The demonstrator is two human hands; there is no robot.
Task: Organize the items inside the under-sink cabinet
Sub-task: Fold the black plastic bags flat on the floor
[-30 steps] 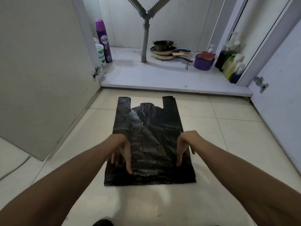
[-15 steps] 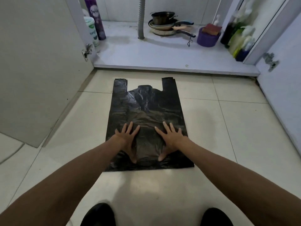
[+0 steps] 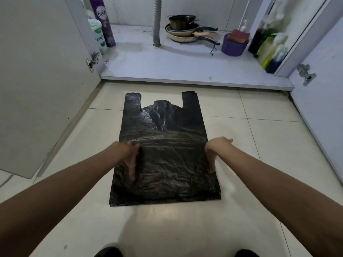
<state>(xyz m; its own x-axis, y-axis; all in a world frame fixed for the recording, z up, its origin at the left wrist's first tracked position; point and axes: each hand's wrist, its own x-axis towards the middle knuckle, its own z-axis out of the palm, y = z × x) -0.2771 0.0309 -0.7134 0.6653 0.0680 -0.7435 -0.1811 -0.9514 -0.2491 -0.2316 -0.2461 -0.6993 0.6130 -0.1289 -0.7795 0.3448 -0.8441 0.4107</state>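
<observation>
A stack of black plastic bags [image 3: 167, 154] lies flat on the tiled floor in front of the open under-sink cabinet, handles pointing toward the cabinet. My left hand [image 3: 130, 154] rests flat on the bags near their left edge, fingers pointing back toward me. My right hand [image 3: 215, 151] lies along the bags' right edge, fingers spread and pointing down. Neither hand grips anything. Inside the cabinet stand a purple spray can [image 3: 103, 19], a white tub [image 3: 98, 36], stacked pans [image 3: 185, 28], a purple container [image 3: 233, 46] with a sponge, and several bottles [image 3: 269, 45] at the right.
The grey drain pipe [image 3: 157, 21] comes down in the middle of the cabinet floor [image 3: 167, 65]. The left door [image 3: 37, 71] and right door [image 3: 324, 89] stand open on either side. My shoes show at the bottom edge.
Both hands slid outward from the middle of the bags to the left and right edges. The view moved a little closer to the floor.
</observation>
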